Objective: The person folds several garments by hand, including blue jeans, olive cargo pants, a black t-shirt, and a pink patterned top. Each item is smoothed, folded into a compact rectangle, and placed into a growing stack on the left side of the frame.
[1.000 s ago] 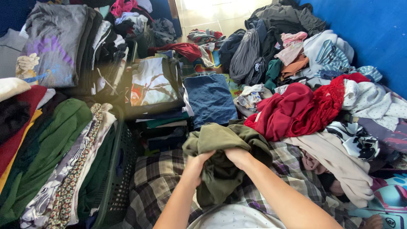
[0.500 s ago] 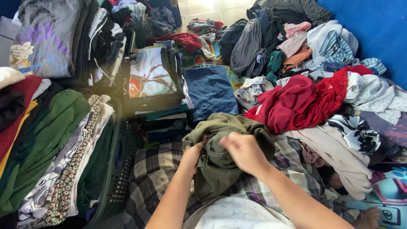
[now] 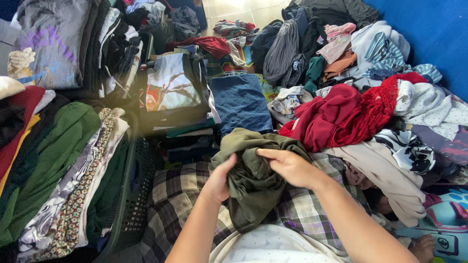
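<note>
Both hands' grip [image 3: 222, 178] [image 3: 290, 165] bunching soft, crumpled olive garment [image 3: 253, 187], checked fabric [image 3: 180, 195] beneath

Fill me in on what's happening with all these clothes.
A person sits among laundry, both hands on a crumpled olive-green garment over their plaid-covered lap. The left hand grips its left side; the right hand pinches the fabric near the top. Folded stacks, including a blue folded piece, lie ahead and left; an unsorted heap with a red garment sits to the right.
</note>
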